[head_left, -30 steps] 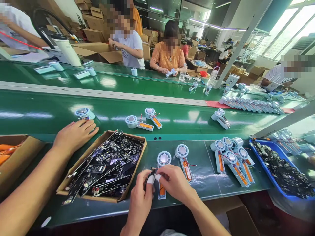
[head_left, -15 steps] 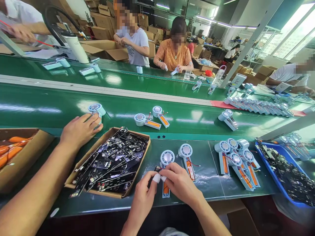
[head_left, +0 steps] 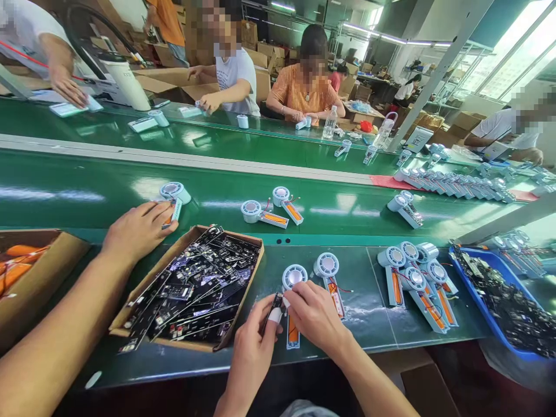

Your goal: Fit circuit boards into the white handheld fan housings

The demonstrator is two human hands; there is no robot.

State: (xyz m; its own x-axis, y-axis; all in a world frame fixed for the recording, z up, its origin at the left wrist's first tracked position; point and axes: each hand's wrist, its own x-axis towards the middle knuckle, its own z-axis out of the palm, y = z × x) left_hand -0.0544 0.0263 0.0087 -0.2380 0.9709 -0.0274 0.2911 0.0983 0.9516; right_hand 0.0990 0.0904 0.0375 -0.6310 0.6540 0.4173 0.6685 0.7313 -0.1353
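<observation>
Where left fingers (head_left: 257, 315) pinch, the board (head_left: 277, 300) is hidden.

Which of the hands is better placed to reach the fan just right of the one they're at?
Probably the right hand: it is nearer that fan, while the left hand, farther off, grips a black circuit board. Whether the right also holds something is unclear.

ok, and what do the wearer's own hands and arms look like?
Bare hands, no gloves. Left hand: white cover on the thumb tip, tape or finger sleeve, can't tell. Right hand: a bit of white at one fingertip, mostly hidden. Forearms bare as far as they show; no watch, bracelet or cuff visible.
</observation>
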